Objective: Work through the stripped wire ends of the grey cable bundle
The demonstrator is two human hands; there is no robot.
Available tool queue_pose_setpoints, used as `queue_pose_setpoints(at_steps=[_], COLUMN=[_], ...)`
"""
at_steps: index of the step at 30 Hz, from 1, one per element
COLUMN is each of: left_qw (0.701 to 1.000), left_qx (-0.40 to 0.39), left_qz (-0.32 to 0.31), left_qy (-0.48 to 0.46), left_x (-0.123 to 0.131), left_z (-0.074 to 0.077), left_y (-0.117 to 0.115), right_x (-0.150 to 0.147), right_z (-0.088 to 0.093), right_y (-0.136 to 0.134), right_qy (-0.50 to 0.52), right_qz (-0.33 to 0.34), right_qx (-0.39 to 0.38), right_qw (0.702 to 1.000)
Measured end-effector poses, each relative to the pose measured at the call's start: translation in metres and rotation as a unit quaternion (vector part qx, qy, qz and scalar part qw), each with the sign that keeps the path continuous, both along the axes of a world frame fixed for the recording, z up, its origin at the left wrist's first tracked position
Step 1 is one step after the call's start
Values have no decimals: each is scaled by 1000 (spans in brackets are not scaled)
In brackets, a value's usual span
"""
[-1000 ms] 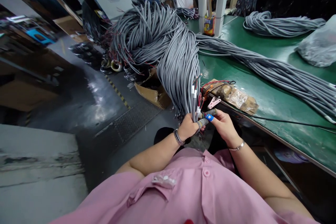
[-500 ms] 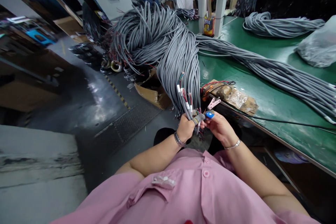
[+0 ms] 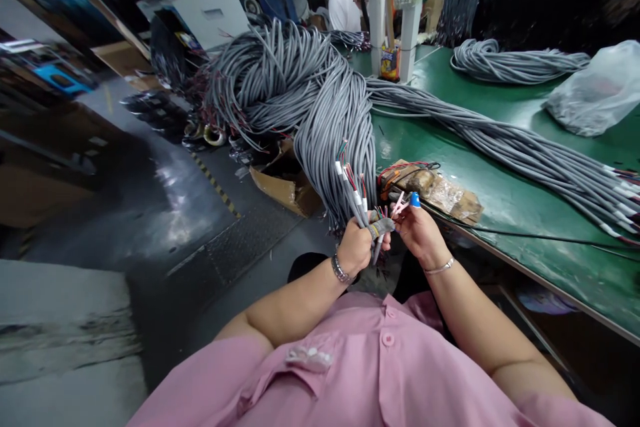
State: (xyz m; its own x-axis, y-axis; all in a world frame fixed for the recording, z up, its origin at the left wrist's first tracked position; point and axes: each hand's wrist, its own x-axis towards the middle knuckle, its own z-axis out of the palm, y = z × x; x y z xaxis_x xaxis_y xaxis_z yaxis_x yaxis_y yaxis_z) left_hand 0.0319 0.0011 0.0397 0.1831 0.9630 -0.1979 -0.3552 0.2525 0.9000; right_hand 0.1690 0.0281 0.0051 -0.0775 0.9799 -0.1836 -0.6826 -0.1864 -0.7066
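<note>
My left hand [image 3: 356, 245] is closed around several grey cables [image 3: 361, 212] with white-banded ends and thin coloured wires sticking out. A grey finger cover sits on its thumb. Close on its right is my right hand [image 3: 420, 233], with a blue cover on the raised thumb and the other fingers curled. A pink clip [image 3: 399, 205] shows between the two hands, right by the right fingertips. Whether those fingertips grip the clip or a wire is hidden. Below the left thumb, a short grey cable end [image 3: 378, 250] points down.
A large heap of grey cables [image 3: 340, 127] hangs over the edge of the green table [image 3: 425, 133]. A tape-wrapped block [image 3: 440, 190] lies at that edge, with a black cord [image 3: 520, 233] alongside. An open cardboard box [image 3: 285, 180] stands on the floor. Farther back is a person [image 3: 345, 3].
My right hand has drawn slightly away from the left thumb, and its blue-covered thumb now points up beside the pink clip. The left hand keeps its hold on the cables. The view has shifted slightly.
</note>
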Motion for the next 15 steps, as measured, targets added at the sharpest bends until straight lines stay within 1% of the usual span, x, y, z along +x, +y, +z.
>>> queue_pose_setpoints(at_steps=[5, 11, 15], left_qw=[1000, 1000, 999], left_qx=[-5, -13, -10], left_qz=[4, 0, 5], left_qy=[-6, 23, 30], left_x=[2, 1, 0], left_z=[-3, -11, -13], left_y=[5, 7, 7], right_x=[-6, -11, -12], right_z=[-2, -9, -9], right_y=[3, 8, 7], right_qy=[26, 49, 40], right_qz=[7, -49, -34], right_qx=[-7, -29, -17], right_qw=[1000, 997, 998])
